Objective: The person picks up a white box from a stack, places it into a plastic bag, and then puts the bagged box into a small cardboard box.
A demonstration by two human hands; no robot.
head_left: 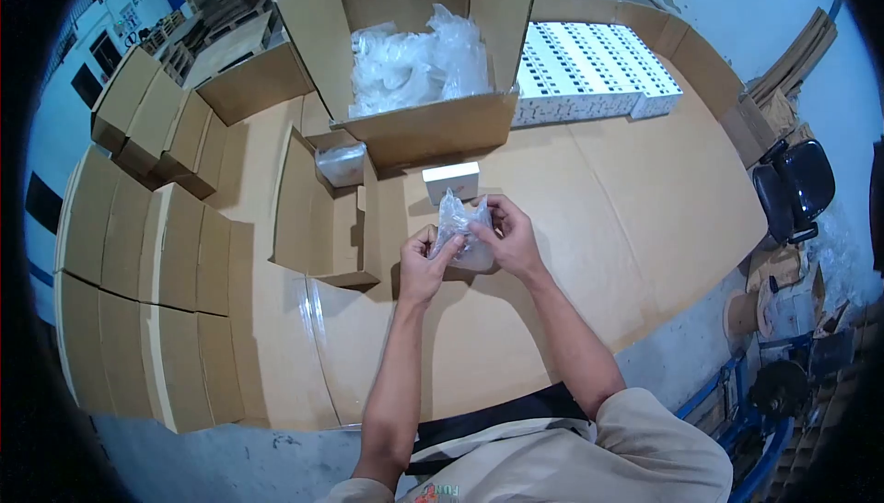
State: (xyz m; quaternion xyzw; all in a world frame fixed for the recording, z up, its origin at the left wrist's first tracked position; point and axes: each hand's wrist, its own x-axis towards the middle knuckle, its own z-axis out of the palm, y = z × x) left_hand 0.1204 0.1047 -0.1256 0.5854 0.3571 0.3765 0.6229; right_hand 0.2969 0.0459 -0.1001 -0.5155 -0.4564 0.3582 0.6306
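A clear plastic bag hangs between my two hands over the table. My left hand pinches its left side, the thumb pressed on the plastic. On the other side my right hand grips the bag near its top edge, fingers closed. Whether anything lies inside the bag I cannot make out. Just beyond my hands a small white box stands on the cardboard-covered table. To the left is an open long cardboard box with one clear-wrapped packet at its far end.
A big open carton full of clear plastic bags stands at the back. Right of it are rows of small white boxes. Stacked cardboard boxes line the left edge. A black chair is off to the right.
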